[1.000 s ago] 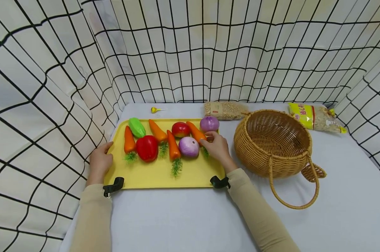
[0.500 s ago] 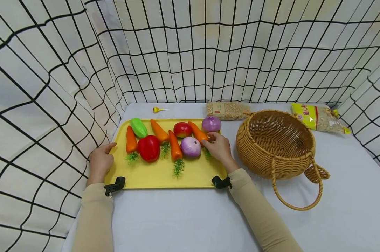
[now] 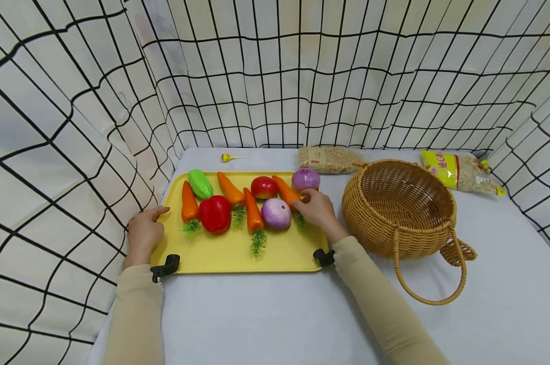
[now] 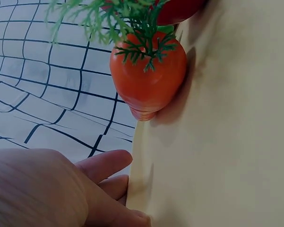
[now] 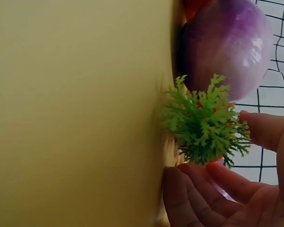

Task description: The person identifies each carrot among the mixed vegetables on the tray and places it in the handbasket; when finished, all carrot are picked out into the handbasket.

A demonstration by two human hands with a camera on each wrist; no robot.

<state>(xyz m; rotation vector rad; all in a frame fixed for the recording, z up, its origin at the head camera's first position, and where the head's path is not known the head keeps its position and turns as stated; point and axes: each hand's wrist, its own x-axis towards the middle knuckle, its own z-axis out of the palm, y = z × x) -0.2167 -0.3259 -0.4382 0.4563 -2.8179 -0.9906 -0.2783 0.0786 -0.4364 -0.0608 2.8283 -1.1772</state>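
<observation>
At the left rim of the yellow tray [image 3: 202, 258] rests my left hand [image 3: 144, 235]. One finger reaches over the edge; the left wrist view shows the fingers loose beside the rim, holding nothing. With thumb and fingers, my right hand [image 3: 319, 210] grips the right-hand orange carrot [image 3: 285, 190] near its green leafy top [image 5: 205, 125]. That carrot lies between one purple onion [image 3: 305, 179] and a paler onion [image 3: 276, 213]. Also on the tray are a red bell pepper [image 3: 215, 214], a round red vegetable or fruit [image 3: 263, 187], a green vegetable [image 3: 199, 184] and three more carrots [image 3: 254, 210].
Right of the tray stands a wicker basket [image 3: 370, 215], its handle [image 3: 439, 302] hanging down at the front. Behind are a bag of grain [image 3: 334, 160], a yellow-labelled bag [image 3: 462, 171] and a small yellow lollipop [image 3: 229, 157]. Black netting [image 3: 275, 76] over white cloth encloses the table.
The head view has shifted slightly. My right wrist has turned and moved a little to the right, while its fingers stay at the carrot. The left hand keeps its place.
</observation>
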